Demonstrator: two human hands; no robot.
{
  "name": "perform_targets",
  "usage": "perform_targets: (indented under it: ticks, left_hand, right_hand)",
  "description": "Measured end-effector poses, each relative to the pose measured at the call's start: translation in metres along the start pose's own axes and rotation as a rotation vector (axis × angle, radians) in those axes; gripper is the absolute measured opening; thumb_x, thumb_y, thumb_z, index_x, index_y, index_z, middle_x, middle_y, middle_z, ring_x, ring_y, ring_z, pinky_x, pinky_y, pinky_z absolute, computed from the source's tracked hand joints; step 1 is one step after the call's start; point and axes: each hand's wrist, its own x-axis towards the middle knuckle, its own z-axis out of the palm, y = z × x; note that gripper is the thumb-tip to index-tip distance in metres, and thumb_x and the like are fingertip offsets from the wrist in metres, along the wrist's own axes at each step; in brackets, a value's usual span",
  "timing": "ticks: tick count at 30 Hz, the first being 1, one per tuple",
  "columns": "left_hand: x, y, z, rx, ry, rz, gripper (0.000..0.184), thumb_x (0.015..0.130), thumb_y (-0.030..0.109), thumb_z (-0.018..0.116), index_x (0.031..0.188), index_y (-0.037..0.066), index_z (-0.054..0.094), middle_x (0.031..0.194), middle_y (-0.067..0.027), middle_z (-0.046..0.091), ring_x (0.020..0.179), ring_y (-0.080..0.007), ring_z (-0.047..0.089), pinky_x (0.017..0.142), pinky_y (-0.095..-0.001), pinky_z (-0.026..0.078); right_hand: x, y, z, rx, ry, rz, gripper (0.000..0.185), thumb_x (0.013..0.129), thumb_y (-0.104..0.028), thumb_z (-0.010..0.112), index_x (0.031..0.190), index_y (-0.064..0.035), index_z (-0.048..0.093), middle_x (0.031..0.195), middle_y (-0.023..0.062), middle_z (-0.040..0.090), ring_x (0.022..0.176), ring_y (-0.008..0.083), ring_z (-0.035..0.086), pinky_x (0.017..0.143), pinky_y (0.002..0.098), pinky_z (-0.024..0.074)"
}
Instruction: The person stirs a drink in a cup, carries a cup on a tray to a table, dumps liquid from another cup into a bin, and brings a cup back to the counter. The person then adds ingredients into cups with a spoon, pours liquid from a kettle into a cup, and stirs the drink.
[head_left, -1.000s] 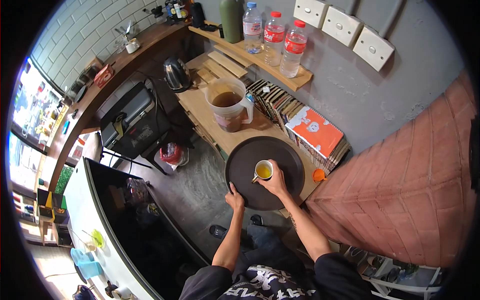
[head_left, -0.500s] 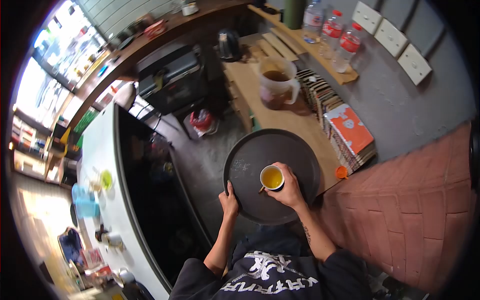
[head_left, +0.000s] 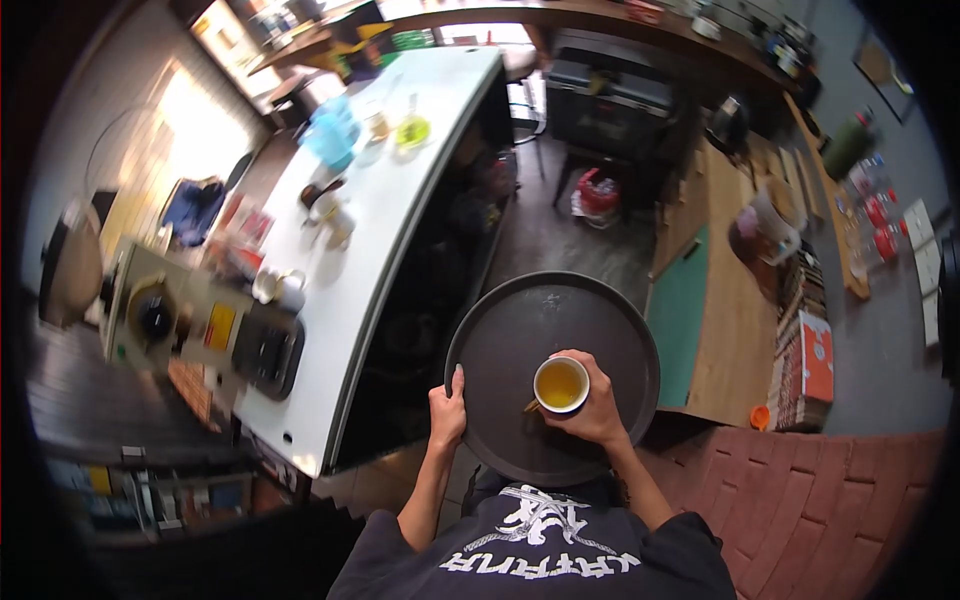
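A round dark serving tray (head_left: 510,330) is held level in front of my body. My left hand (head_left: 447,408) grips its left rim, thumb on top and the other fingers hidden beneath. Over the tray, my right hand (head_left: 592,402) is wrapped round a cup (head_left: 561,384) of yellow liquid with a white inside. The cup's handle sticks out at its lower left. Whether the cup's base touches the tray is hidden from above.
A long white counter (head_left: 400,200) on the left bears a blue container (head_left: 330,135), cups and a grey machine (head_left: 200,325). On the right, a wooden counter (head_left: 730,330) holds a large plastic jug (head_left: 772,220) and stacked books. A red brick-patterned surface (head_left: 790,500) lies lower right.
My view has swung left, bringing more of the white counter and the grey machine into sight. The tray and cup stay in my hands, the cup a little further right in view.
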Motion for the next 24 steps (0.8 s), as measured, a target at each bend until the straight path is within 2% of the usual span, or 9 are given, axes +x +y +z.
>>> perform_targets:
  ticks: [5,10,11,12,15,18,20,23,24]
  left_hand:
    - [-0.048,-0.026,-0.081,-0.077,0.228,0.043,0.051,0.107,0.036,0.057,0.079,-0.003,0.071,0.065,0.0034,0.061,0.058,-0.0040,0.049,0.051,-0.0269,0.039]
    - [-0.085,-0.045,-0.132,-0.056,0.469,0.179,0.050,0.107,0.035,0.058,0.070,0.000,0.061,0.062,0.0070,0.052,0.058,-0.0029,0.041,0.050,-0.0288,0.033]
    - [-0.098,-0.041,-0.145,-0.033,0.462,0.039,0.051,0.107,0.035,0.058,0.070,0.000,0.056,0.061,0.0075,0.047,0.058,-0.0030,0.038,0.049,-0.0295,0.030]
    - [-0.107,-0.042,-0.153,-0.047,0.498,0.033,0.051,0.107,0.035,0.058,0.070,0.000,0.056,0.061,0.0075,0.047,0.058,-0.0030,0.038,0.049,-0.0295,0.030]
    - [-0.127,-0.039,-0.168,-0.108,0.592,-0.044,0.051,0.106,0.036,0.058,0.071,-0.001,0.056,0.064,0.0064,0.048,0.060,-0.0044,0.039,0.052,-0.0298,0.034]
    - [-0.135,-0.030,-0.179,-0.086,0.880,0.077,0.049,0.106,0.036,0.059,0.074,-0.001,0.059,0.069,0.0048,0.051,0.065,-0.0062,0.042,0.059,-0.0316,0.039]
    - [-0.146,-0.047,-0.196,-0.079,0.949,-0.035,0.046,0.106,0.034,0.059,0.080,-0.003,0.064,0.074,0.0026,0.056,0.072,-0.0076,0.046,0.066,-0.0323,0.043]
    - [-0.160,-0.038,-0.211,-0.146,1.078,-0.007,0.048,0.106,0.037,0.059,0.088,-0.007,0.067,0.079,0.0000,0.061,0.076,-0.0085,0.049,0.069,-0.0328,0.045]
    - [-0.163,-0.039,-0.215,-0.172,1.113,0.036,0.049,0.105,0.038,0.059,0.089,-0.008,0.066,0.080,-0.0005,0.062,0.077,-0.0087,0.049,0.070,-0.0328,0.045]
  right_hand:
    - [0.001,-0.028,0.058,0.093,-0.200,-0.077,0.074,0.056,-0.004,0.089,0.123,-0.0041,0.057,0.114,0.0128,0.067,0.107,0.0300,0.069,0.093,0.0380,0.0554]
    - [0.005,-0.059,0.104,0.079,-0.453,-0.129,0.079,0.058,-0.013,0.097,0.125,-0.0048,0.056,0.117,0.0119,0.066,0.108,0.0287,0.069,0.094,0.0376,0.0551]
    - [0.007,-0.058,0.109,0.082,-0.591,-0.092,0.092,0.060,-0.022,0.099,0.136,-0.0037,0.050,0.130,0.0150,0.060,0.119,0.0309,0.064,0.102,0.0395,0.0514]
    - [0.012,-0.064,0.113,0.088,-0.627,-0.104,0.092,0.060,-0.022,0.099,0.136,-0.0037,0.050,0.130,0.0150,0.060,0.119,0.0309,0.064,0.102,0.0395,0.0514]
    - [0.034,-0.072,0.122,-0.037,-0.871,-0.246,0.125,0.054,-0.030,0.101,0.153,0.0014,0.032,0.149,0.0196,0.043,0.142,0.0361,0.043,0.119,0.0443,0.0360]
    - [0.074,-0.086,0.123,-0.074,-0.886,-0.343,0.112,0.061,-0.030,0.098,0.151,-0.0007,0.037,0.149,0.0233,0.042,0.142,0.0392,0.041,0.117,0.0454,0.0373]
    - [0.097,-0.085,0.142,-0.083,-0.635,-0.384,0.076,0.075,-0.017,0.088,0.141,-0.0027,0.053,0.141,0.0215,0.051,0.133,0.0392,0.051,0.112,0.0442,0.0419]
    - [0.124,-0.060,0.187,-0.219,-0.562,-0.421,0.058,0.088,-0.011,0.076,0.141,-0.0049,0.054,0.141,0.0204,0.053,0.130,0.0367,0.054,0.109,0.0419,0.0447]
    - [0.127,-0.048,0.207,-0.066,-0.633,-0.233,0.054,0.093,-0.011,0.071,0.143,-0.0060,0.053,0.140,0.0198,0.053,0.131,0.0343,0.053,0.109,0.0415,0.0441]
